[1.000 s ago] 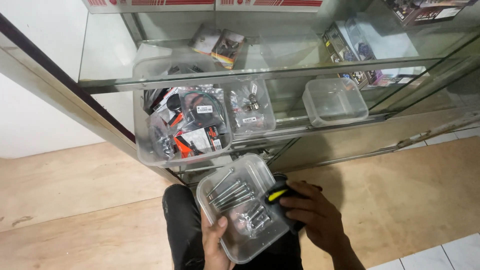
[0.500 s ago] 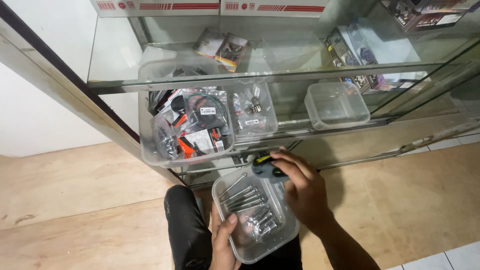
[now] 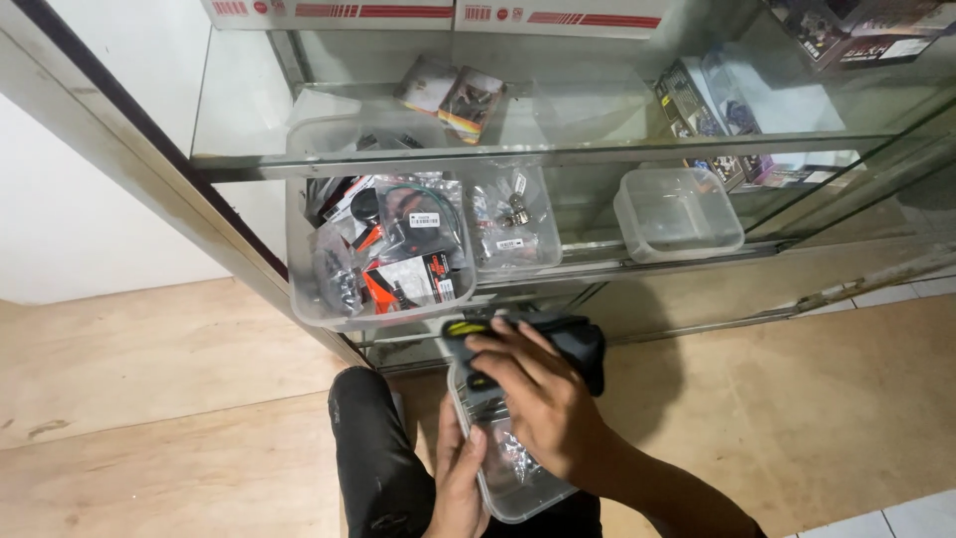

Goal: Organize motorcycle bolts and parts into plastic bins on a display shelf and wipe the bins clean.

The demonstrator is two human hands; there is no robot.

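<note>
Kneeling before the glass cabinet (image 3: pixel 558 149), the person grips a clear plastic tub (image 3: pixel 513 478) of metal hardware from below with the left hand (image 3: pixel 460 478), fingers curled round its near edge. Just above that tub, the right hand (image 3: pixel 533 394) closes over a black pouch with yellow trim (image 3: pixel 568 339), which sits at the tub's far end, below the cabinet's lower shelf.

Orange-black bagged packets (image 3: pixel 403 274) in clear tub, colourful boxes (image 3: pixel 460 97) on glass shelf
</note>
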